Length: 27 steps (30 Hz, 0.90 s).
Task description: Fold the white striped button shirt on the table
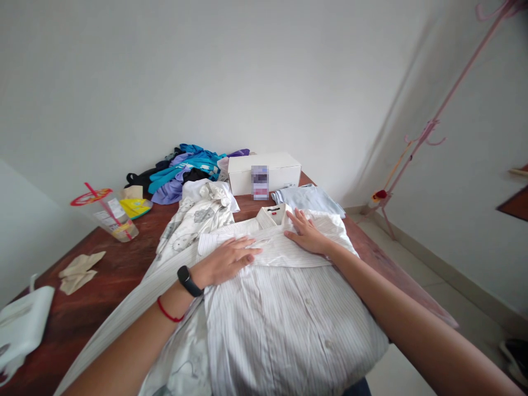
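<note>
the striped shirt (284, 308), lying over the table's (113, 280) near edge beneath a flat, unclenched left hand (226, 258) and right hand (307, 234), looks light, soft and easily creased, best held by its probably stiffer far collar (271, 216) or side edges.

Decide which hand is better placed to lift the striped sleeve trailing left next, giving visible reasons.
Probably the left hand: it rests on the shirt nearer that striped sleeve, while the right hand lies farther across, beside the collar.
</note>
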{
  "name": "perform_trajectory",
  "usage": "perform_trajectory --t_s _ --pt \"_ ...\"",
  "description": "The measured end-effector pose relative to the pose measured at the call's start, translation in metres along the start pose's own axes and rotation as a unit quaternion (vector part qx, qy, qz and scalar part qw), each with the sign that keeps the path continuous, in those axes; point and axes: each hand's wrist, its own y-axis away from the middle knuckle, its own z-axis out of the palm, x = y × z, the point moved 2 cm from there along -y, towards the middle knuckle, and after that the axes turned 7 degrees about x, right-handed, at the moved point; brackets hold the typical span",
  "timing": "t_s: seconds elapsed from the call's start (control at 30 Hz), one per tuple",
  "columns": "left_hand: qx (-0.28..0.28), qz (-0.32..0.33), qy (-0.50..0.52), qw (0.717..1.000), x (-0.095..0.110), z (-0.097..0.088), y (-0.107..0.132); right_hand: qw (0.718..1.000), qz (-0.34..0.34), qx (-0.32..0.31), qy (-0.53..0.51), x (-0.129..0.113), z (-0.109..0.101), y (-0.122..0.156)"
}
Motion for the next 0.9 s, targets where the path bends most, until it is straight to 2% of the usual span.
perform_trajectory --t_s 0.9 --pt "0.014 -0.001 -0.030 0.999 -0.0033 0.0064 -0.0009 1.000 -0.001 -0.003 0.005 0.0041 0.0013 -0.0012"
